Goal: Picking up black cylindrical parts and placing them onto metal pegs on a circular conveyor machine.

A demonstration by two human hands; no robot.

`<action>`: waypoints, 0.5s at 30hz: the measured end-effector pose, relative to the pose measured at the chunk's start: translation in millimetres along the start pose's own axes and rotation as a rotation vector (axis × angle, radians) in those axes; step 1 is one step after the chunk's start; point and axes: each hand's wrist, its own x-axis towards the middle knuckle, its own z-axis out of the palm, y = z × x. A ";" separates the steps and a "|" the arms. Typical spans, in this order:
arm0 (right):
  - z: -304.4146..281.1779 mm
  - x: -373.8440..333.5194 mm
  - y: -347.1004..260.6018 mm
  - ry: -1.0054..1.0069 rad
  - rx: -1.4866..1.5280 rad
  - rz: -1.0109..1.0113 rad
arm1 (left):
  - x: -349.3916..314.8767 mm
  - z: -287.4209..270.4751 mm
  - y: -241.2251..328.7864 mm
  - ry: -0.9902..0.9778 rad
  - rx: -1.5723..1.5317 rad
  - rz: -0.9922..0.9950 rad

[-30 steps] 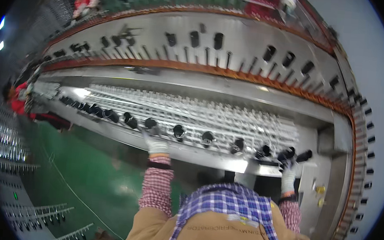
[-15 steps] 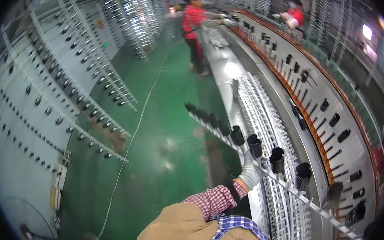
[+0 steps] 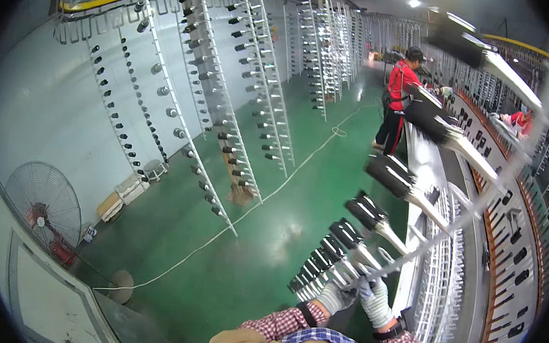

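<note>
A long pale metal rack bar point(image 3: 413, 253) with pegs slants across my front, from low near my body up to the far right. Glossy black cup-shaped parts point(image 3: 367, 210) sit on its pegs in a row, the nearer upper ones blurred. My right hand point(image 3: 375, 301), in a striped whitish glove, is wrapped around the bar. Beside it, my left hand point(image 3: 337, 297), gloved in grey-white, is closed at the bar's lower stretch, its fingertips partly hidden by pegs and parts.
At right runs a conveyor point(image 3: 506, 254) with upright pegs and black parts; bare racks point(image 3: 436, 294) lie along its metal ledge. Loaded racks point(image 3: 218, 102) hang at left. A floor fan point(image 3: 43, 202) stands near a cable point(image 3: 200, 249). One co-worker point(image 3: 399, 97) stands ahead, another point(image 3: 520, 123) beyond the conveyor.
My view has turned left. The loaded bar has swung up, its right end now high. Both hands are now visible on it, where only one showed before.
</note>
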 end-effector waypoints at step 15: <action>265.3 374.7 139.1 -0.286 -1.425 -0.382 | -178.6 -63.0 290.9 0.065 0.477 0.657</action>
